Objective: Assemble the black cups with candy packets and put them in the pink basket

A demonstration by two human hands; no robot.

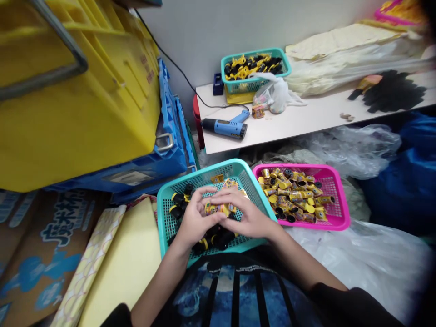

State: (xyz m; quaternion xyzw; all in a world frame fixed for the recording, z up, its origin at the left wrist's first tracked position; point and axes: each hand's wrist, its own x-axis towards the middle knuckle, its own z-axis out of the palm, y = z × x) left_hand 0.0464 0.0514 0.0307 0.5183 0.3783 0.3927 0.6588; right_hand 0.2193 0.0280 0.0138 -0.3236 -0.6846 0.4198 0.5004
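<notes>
Close together over a teal basket [252,181] in my lap are my two hands. My left hand [195,218] is closed, its thumb and fingers on a small yellow printed wrapper [217,209]. My right hand [247,213] bends over the same wrapper from the other side, its fingers partly covering it. Whether a part sits inside the wrapper is hidden. Below and beside my hands lie black-and-yellow cylindrical parts [176,211]. More printed wrappers [230,183] show behind my fingers, and another wrapper [217,179] rests near the basket's far side.
A pink basket [342,213] at right holds many wrapped cylinders [298,195]. On the white bench [221,144] lie a blue heat gun [225,127], a white plastic bag [277,93] and a teal basket of parts [255,68]. Yellow crates [78,127] tower at left.
</notes>
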